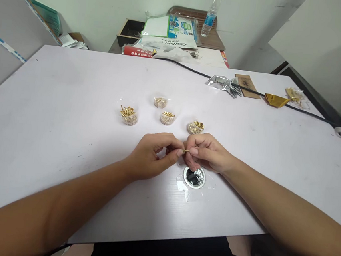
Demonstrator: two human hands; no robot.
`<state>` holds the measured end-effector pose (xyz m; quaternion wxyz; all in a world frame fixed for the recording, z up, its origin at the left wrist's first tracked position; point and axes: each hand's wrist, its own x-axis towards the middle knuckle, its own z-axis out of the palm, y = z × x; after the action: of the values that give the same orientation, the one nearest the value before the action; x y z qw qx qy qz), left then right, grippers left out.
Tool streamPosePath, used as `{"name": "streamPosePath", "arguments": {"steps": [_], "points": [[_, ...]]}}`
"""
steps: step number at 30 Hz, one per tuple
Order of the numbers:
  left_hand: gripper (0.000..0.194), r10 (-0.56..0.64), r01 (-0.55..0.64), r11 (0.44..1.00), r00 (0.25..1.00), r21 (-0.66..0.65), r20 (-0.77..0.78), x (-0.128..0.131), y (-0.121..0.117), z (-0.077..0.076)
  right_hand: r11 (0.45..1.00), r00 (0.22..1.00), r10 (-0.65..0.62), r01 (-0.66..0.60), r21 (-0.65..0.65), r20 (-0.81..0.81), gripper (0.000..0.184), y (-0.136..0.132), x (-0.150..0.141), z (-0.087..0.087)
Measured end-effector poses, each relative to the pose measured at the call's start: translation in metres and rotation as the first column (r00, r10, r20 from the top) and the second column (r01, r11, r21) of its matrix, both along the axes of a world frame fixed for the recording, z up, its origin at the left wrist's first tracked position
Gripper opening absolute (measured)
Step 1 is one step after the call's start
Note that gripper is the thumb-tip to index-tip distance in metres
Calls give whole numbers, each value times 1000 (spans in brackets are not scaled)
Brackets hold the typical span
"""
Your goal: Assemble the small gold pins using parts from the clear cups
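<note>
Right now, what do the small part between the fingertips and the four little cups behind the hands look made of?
The small part, pinched by left hand and right hand, looks like brass-coloured metal: shiny gold. The cups appear to be clear plastic, their gold contents showing through the walls.

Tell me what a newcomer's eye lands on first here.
First, the left hand and right hand meeting at the table's middle, pinching a small brass pin between their fingertips. Just beyond them stand four small clear cups of brass parts, and right below the hands a round metal-rimmed hole breaks the white table.
</note>
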<state>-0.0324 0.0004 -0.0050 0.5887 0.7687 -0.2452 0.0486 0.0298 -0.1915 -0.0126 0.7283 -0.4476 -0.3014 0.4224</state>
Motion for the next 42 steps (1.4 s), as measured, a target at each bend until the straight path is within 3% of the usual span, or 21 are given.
{"name": "streamPosePath", "arguments": {"steps": [21, 31, 38, 42], "points": [[9, 16, -14, 998, 999, -60, 29, -1, -3, -5, 999, 996, 26, -22, 38, -84, 21, 1, -4, -2], [9, 33, -30, 998, 998, -56, 51, -1, -3, -4, 999, 991, 26, -31, -38, -131, 23, 2, -2, 0], [9, 74, -77, 997, 990, 20, 121, -2, -4, -3, 988, 979, -137, 146, -56, 149, 28, 1, -8, -1], [9, 105, -119, 990, 982, 82, 154, -2, -6, -3, 952, 825, -203, 292, -90, 527, 25, -2, -9, 2]]}}
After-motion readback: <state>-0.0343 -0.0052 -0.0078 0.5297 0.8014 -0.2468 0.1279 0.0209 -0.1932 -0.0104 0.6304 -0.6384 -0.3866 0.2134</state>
